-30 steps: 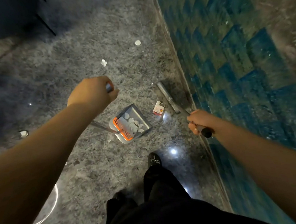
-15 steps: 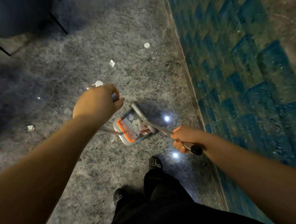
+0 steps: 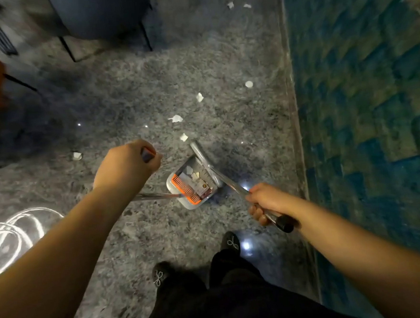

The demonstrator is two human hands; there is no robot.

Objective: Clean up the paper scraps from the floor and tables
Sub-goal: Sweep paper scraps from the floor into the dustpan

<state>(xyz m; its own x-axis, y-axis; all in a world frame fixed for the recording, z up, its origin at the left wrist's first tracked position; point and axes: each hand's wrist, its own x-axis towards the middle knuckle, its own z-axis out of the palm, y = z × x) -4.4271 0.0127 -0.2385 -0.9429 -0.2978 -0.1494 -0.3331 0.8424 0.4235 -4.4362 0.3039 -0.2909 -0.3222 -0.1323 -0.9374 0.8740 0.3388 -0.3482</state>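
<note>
1. Nearest me, two dark shoes [image 3: 231,241] and black trouser legs stand on the grey speckled floor [image 3: 135,238], just below both grips.
2. My right hand [image 3: 266,200] is curled tight round the broom handle [image 3: 233,185]; its black end cap pokes out behind the fist, toward me.
3. My left hand [image 3: 127,165] is closed in a fist over the grey, orange-edged top of the dustpan handle [image 3: 147,154]; the metal shaft runs from under the wrist across to the pan.
4. Between the two grips, a little beyond them, the dustpan [image 3: 190,182] sits on the floor, grey with an orange comb edge.
5. Inside it lie white paper scraps [image 3: 192,176] and a small printed carton; I can't read it, the view is too blurred.
6. The broom head [image 3: 202,159] lies across the pan's far side, ahead of the right grip.
7. Just beyond the broom head a loose scrap [image 3: 183,137] lies on the floor; further out are another scrap [image 3: 176,118], a third [image 3: 199,97] and a round white piece [image 3: 248,84].
8. Left of the left grip, one crumpled scrap [image 3: 75,155] lies apart.
9. Farthest off, more scraps [image 3: 230,4] lie near a dark chair [image 3: 102,15]; a blue tiled wall [image 3: 361,98] runs along beyond the right grip.
</note>
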